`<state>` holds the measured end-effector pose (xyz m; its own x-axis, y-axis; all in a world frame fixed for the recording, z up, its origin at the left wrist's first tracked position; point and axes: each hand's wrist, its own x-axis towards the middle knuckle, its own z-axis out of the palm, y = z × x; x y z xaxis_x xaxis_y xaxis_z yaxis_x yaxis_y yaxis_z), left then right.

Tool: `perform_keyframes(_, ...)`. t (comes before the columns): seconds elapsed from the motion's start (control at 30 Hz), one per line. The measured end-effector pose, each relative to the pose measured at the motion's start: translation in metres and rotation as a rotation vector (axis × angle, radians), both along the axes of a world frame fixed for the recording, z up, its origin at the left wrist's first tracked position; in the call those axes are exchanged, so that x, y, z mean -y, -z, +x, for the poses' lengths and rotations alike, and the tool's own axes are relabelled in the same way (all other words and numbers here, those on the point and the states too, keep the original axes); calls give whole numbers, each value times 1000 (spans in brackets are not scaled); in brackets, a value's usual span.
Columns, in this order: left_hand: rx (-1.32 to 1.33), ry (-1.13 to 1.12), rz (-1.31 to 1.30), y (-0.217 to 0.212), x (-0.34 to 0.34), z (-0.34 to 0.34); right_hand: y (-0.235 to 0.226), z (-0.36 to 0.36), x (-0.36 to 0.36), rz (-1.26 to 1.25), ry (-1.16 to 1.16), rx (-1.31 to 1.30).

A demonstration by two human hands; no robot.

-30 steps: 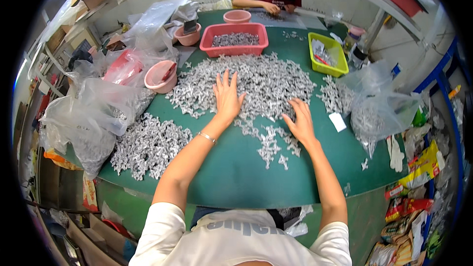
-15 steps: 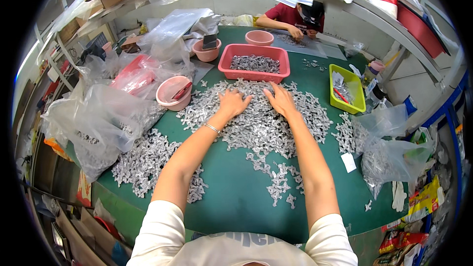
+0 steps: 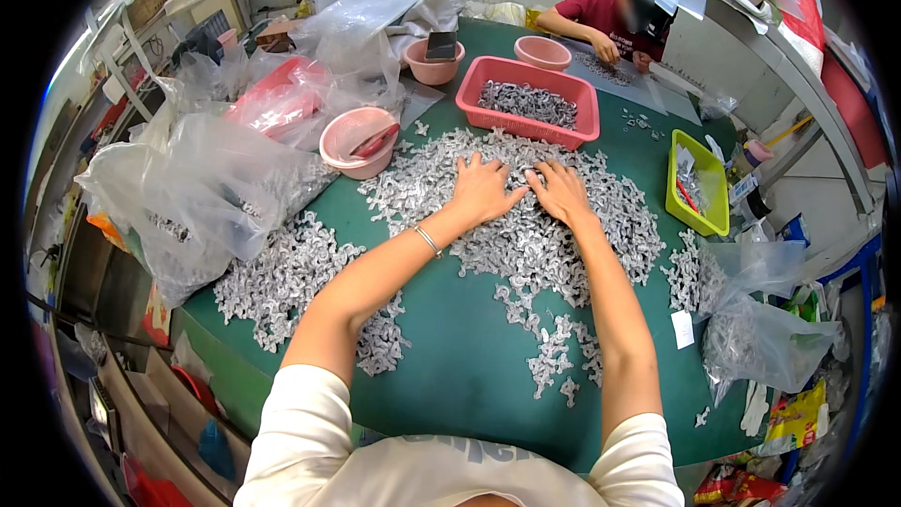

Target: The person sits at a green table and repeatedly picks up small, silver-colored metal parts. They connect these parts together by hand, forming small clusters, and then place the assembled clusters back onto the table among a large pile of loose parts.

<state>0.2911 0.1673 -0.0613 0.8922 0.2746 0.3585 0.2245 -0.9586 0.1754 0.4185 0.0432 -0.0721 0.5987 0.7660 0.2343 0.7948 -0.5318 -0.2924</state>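
Observation:
Small grey metal parts lie in a broad heap [image 3: 521, 253] on the green table. Resting palm down on the upper middle of it is my left hand [image 3: 482, 192], fingers spread. Beside it my right hand [image 3: 564, 195] also lies flat on the parts, fingers out, its thumb side close to my left thumb. Neither hand grips a part that I can see; the parts under the palms are hidden. Just beyond the heap stands a pink rectangular tray [image 3: 588, 124] holding more metal parts.
A second pile [image 3: 282, 277] lies left, by a large clear plastic bag [image 3: 206, 188]. A pink bowl [image 3: 343, 161] holds a red-handled tool. Right are a lime-green basket [image 3: 696, 216] and a bag of parts [image 3: 751, 343]. Across the table a co-worker [image 3: 601, 14] handles small pieces.
My hands have drawn closer together on the heap, the left moving toward the right. The whole view has shifted, so the table items appear farther right.

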Motion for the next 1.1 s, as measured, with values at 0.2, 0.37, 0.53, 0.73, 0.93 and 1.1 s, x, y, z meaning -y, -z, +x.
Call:
perform_keyframes(0.2,50,70,72,7,2,-11,-8,-19,9,8,-24,110)
perform_keyframes(0.37,51,124,85,0,16,-19,-10,-26,21,68,-70,181)
perform_keyframes(0.53,157,170,11,9,26,-31,-8,-28,34,172,-126,78)
perform_keyframes(0.73,120,146,39,12,34,-25,-9,-19,35,175,-128,-66)
perform_keyframes(0.93,181,191,7,15,40,-41,-9,-38,51,290,-188,64)
perform_keyframes(1.1,197,257,-69,22,43,-54,-18,-47,65,326,-268,148)
